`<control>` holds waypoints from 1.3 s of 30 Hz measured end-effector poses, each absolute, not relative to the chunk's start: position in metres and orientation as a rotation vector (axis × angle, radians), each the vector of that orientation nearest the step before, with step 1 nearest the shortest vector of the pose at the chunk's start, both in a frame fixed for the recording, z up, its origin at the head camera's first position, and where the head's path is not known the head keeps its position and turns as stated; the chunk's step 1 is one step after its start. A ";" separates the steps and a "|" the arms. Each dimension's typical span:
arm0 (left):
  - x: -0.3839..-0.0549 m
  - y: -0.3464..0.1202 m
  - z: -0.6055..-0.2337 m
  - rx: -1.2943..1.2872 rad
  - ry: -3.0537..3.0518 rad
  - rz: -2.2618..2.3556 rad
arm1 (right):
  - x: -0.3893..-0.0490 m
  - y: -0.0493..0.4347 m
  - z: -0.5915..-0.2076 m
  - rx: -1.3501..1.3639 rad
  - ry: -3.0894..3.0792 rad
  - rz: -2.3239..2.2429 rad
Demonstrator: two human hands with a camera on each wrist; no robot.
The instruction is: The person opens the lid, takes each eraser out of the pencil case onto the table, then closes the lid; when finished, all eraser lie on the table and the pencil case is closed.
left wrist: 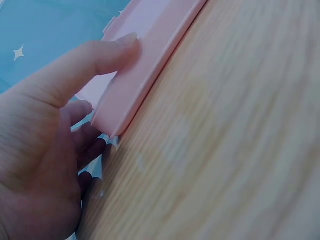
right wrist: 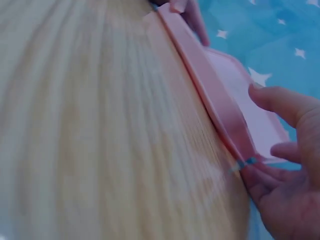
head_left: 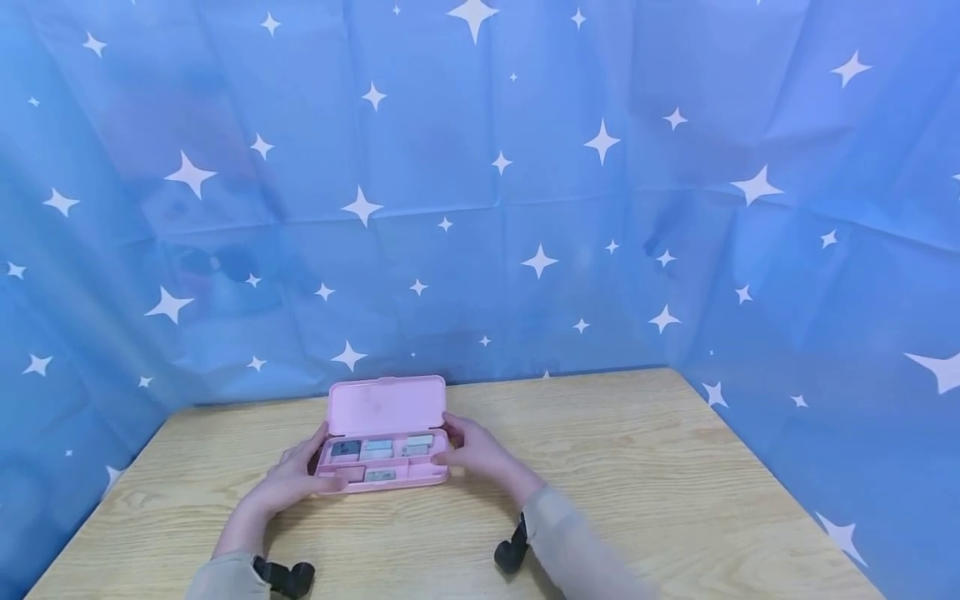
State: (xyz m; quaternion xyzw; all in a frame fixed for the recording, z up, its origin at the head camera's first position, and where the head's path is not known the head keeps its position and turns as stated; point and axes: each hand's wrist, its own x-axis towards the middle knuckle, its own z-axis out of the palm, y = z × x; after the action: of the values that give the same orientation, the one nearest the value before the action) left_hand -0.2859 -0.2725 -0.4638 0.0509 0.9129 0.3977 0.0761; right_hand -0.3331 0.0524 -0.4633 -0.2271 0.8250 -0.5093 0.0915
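Observation:
A pink pencil case [head_left: 384, 487] lies on the table with its lid [head_left: 386, 404] raised at the back. Several small rectangular pieces, eraser-like in shape, sit in its compartments: a dark one [head_left: 346, 448] at the left, pale blue ones [head_left: 377, 446] in the middle and another [head_left: 380, 475] in the front row. My left hand [head_left: 288, 483] grips the left end, its thumb on the front edge and fingers round the side. At the right end my right hand [head_left: 480, 454] holds the case, thumb over the tray, fingers along the side and lid corner.
The case stands toward the back of the light wood table [head_left: 600, 483]. Behind and beside it hangs a blue curtain [head_left: 450, 275] with white stars. Each wrist wears a small black camera, such as the left one [head_left: 288, 577].

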 end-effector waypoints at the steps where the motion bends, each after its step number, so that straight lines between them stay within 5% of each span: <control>1: -0.286 -0.273 -0.464 0.151 2.738 1.196 | -0.334 0.052 -0.462 -0.682 2.470 -1.492; 39: -0.282 -0.271 -0.463 0.118 2.765 1.180 | -0.379 0.033 -0.410 -1.205 2.502 -0.726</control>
State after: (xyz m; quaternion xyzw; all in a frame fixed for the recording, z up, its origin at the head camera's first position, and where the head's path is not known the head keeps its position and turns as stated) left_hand -0.2824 -0.2711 -0.4626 0.0392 0.9171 0.3912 0.0664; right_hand -0.3790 0.0326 -0.4099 -0.4159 0.8637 -0.2507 0.1349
